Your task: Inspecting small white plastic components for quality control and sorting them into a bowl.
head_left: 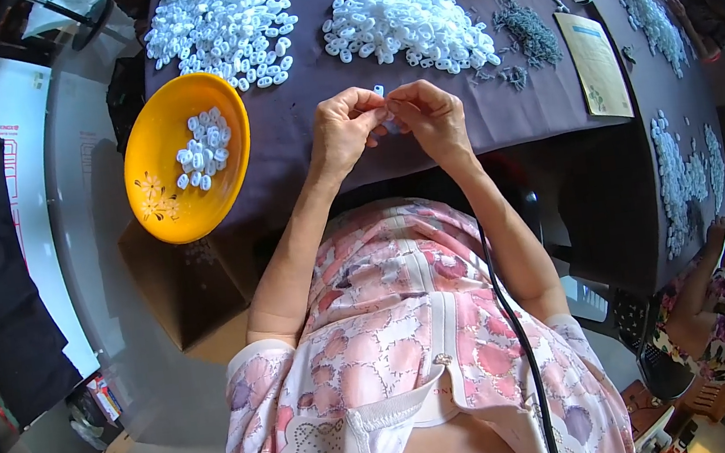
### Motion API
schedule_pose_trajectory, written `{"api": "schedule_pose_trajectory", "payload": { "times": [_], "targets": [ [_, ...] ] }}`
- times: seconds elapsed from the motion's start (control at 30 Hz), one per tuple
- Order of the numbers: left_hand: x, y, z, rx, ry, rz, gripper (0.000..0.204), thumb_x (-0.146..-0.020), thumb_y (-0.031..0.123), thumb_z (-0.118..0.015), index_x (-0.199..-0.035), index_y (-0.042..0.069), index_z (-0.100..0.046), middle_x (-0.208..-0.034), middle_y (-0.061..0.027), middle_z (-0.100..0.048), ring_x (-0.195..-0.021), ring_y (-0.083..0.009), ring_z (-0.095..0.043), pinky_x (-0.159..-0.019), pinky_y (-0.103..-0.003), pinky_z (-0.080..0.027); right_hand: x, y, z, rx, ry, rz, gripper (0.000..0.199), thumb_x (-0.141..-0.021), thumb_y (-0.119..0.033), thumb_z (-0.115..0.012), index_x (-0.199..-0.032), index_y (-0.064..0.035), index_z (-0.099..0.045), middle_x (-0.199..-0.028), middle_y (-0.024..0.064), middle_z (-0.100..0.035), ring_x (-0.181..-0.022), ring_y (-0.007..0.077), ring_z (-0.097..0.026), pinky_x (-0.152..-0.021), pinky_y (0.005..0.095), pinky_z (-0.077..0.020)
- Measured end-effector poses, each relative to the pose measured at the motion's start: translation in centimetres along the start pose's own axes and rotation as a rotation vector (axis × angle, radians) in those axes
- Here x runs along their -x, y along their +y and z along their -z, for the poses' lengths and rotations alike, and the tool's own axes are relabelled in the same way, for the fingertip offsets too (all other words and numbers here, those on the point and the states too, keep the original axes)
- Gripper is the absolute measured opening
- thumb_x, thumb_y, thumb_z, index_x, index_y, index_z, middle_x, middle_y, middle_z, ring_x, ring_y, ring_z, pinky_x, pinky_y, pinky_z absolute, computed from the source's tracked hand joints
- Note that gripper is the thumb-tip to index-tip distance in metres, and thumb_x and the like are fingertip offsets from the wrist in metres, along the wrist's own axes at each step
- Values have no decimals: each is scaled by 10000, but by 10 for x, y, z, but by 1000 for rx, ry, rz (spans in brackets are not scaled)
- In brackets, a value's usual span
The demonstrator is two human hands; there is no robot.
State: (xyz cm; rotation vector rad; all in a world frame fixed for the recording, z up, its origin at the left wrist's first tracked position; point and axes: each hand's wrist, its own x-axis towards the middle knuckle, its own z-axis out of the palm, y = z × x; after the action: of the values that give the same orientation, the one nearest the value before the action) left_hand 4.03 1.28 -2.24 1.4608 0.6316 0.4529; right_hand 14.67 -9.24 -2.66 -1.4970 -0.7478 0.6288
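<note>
My left hand (340, 135) and my right hand (433, 120) meet fingertip to fingertip at the table's near edge. Between their pinched fingers a small white oval plastic piece (378, 90) pokes up, with a dark slot in its end. Most of it is covered, and I cannot make out which fingers carry its weight. Just beyond the hands lies a heap of similar white plastic pieces (410, 26). To its right is a loose pile of tiny grey parts (529, 32), perhaps springs, too small to tell.
A yellow bowl (143, 167) holding several white pieces stands at the table's left edge, above a cardboard box (187, 307). Another white heap (216, 27) lies far left. On the dark tablecloth (512, 117) rests a tan envelope (593, 62). Other people sit at the right.
</note>
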Motion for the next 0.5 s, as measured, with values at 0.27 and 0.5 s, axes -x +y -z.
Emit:
{"api": "schedule_pose_trajectory", "payload": {
  "times": [0.27, 0.5],
  "targets": [
    [-1, -5, 8, 226, 72, 124, 87, -820, 59, -630, -887, 4, -639, -728, -34, -637, -560, -90, -604, -442, -183, -469, 8, 8, 5, 117, 0, -37, 56, -811, -38, -637, -849, -8, -609, -726, 20, -630, -646, 61, -578, -555, 226, -477],
    [4, -4, 7, 214, 66, 98, 104, -820, 52, -628, -912, 10, -650, -749, -39, -648, -593, -100, -619, -476, -195, -492, 7, -5, 1, 114, 34, 100, 60, -812, -27, -629, -870, -27, -617, -728, 13, -624, -647, 72, -585, -547, 221, -469]
  ]
}}
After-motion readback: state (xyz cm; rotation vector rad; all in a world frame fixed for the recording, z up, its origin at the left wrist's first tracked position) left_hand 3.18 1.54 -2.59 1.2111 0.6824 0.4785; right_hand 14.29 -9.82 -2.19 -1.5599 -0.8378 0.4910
